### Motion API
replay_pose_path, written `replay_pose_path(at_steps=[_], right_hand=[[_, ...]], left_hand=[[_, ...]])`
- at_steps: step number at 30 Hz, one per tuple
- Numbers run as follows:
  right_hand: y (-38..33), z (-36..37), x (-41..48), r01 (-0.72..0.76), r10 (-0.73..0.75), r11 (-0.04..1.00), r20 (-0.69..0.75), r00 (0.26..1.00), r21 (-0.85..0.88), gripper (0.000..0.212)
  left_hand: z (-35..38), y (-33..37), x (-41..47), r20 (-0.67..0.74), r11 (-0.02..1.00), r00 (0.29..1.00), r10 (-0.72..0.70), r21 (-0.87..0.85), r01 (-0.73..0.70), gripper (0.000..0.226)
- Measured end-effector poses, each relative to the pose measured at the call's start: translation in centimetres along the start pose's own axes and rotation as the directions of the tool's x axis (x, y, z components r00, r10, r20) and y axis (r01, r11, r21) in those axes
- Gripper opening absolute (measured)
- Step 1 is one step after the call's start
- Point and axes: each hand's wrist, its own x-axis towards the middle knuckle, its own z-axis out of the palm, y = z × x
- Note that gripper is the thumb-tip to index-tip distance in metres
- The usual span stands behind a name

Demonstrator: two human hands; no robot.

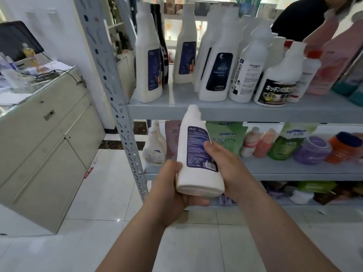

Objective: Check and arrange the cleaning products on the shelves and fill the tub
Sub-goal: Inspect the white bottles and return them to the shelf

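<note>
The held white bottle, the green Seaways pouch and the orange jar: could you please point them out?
Held white bottle (pixel 198 179), head view, lower body.
Green Seaways pouch (pixel 225 134), head view, front.
Orange jar (pixel 339 152), head view, side wall.

Bright, even indoor light fills the scene, with almost no hard shadows. The white floor tiles (pixel 110 193) throw back a soft sheen and one small glint. The backlit display shelves (pixel 174 30) far beyond the shelving are washed out. Wide-angle distortion bends the grey shelf upright (pixel 110 79) and tilts the bottles toward the edges. Focus is soft overall, and the pink bottles (pixel 334 55) at upper right smear.
</note>
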Motion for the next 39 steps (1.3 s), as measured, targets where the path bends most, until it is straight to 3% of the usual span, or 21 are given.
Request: replay_pose_path(at_steps=[4, 6, 10, 14, 15, 17, 19, 21, 23, 28, 31, 34, 36, 38, 39], right_hand=[[-0.8, -3.2, 0.0, 0.000, 0.000, 1.000, -0.051, 0.999, 0.014, 0.022], [-1.0, -4.7, 0.2, 0.033, -0.033, 0.999, -0.055, 0.998, 0.002, 0.027], [-1.5, -6.8, 0.6, 0.108, -0.107, 0.993, 0.030, 0.994, -0.039, 0.052], [-1.7, -8.1, 1.0, 0.119, -0.114, 0.992, 0.111, 0.987, -0.034, 0.052], [-1.8, -8.4, 1.2, 0.104, -0.102, 0.995, 0.115, 0.988, -0.005, 0.049], [-2.1, -8.9, 1.7, 0.062, -0.071, 0.996, 0.142, 0.987, 0.067, 0.047], [-2.1, -9.3, 2.1, 0.017, -0.040, 0.993, 0.210, 0.977, 0.114, 0.056], [-1.9, -9.5, 2.3, -0.006, -0.032, 0.990, 0.267, 0.963, 0.140, 0.065], [-1.5, -9.9, 2.5, 0.029, -0.064, 0.989, 0.240, 0.969, 0.146, 0.071], [-1.7, -10.0, 2.2, 0.189, -0.189, 0.981, -0.014, 0.982, -0.036, 0.078], [-1.7, -9.3, 1.9, 0.220, -0.228, 0.969, -0.072, 0.971, -0.112, 0.066], [-1.7, -8.3, 1.7, 0.206, -0.208, 0.977, -0.038, 0.977, -0.057, 0.053], [-1.9, -7.6, 1.5, 0.200, -0.201, 0.980, 0.024, 0.979, 0.019, 0.046], [-2.1, -7.1, 1.3, 0.244, -0.242, 0.969, 0.048, 0.969, -0.040, 0.038], [-2.1, -6.7, 1.2, 0.274, -0.270, 0.958, 0.053, 0.961, -0.087, 0.036]], left_hand=[[1.6, -1.6, 2.2, -0.045, 0.997, 0.999, -0.020, 0.074, 0.023, 0.044], [2.5, -2.2, 3.2, -0.059, 0.988, 0.998, 0.017, 0.153, -0.008, 0.042], [3.5, -3.1, 4.3, -0.143, 0.908, 0.968, 0.206, 0.396, -0.134, 0.044], [4.3, -3.9, 5.3, -0.281, 0.832, 0.898, 0.339, 0.536, -0.147, 0.043], [4.4, -4.2, 5.7, -0.313, 0.838, 0.890, 0.331, 0.532, -0.124, 0.039], [5.0, -4.6, 6.2, -0.363, 0.929, 0.908, 0.208, 0.363, -0.068, 0.027], [5.2, -5.1, 6.5, -0.313, 0.985, 0.949, 0.045, 0.174, 0.011, 0.035], [5.4, -5.6, 6.7, -0.258, 0.991, 0.966, -0.021, 0.121, 0.054, 0.031], [5.3, -5.4, 6.7, -0.204, 0.972, 0.978, 0.044, 0.234, 0.006, 0.017], [4.6, -3.9, 5.9, -0.087, 0.940, 0.995, 0.057, 0.340, -0.024, 0.031], [3.9, -3.9, 5.6, -0.174, 0.865, 0.969, 0.174, 0.496, -0.066, 0.024], [3.2, -4.1, 5.6, -0.261, 0.860, 0.934, 0.243, 0.503, -0.083, 0.030], [2.7, -4.1, 5.4, -0.321, 0.921, 0.927, 0.196, 0.386, -0.060, 0.028], [2.4, -4.2, 5.1, -0.160, 0.992, 0.984, 0.081, 0.113, -0.064, 0.027], [2.3, -4.2, 4.8, -0.016, 1.000, 1.000, 0.015, -0.011, -0.015, 0.045]])
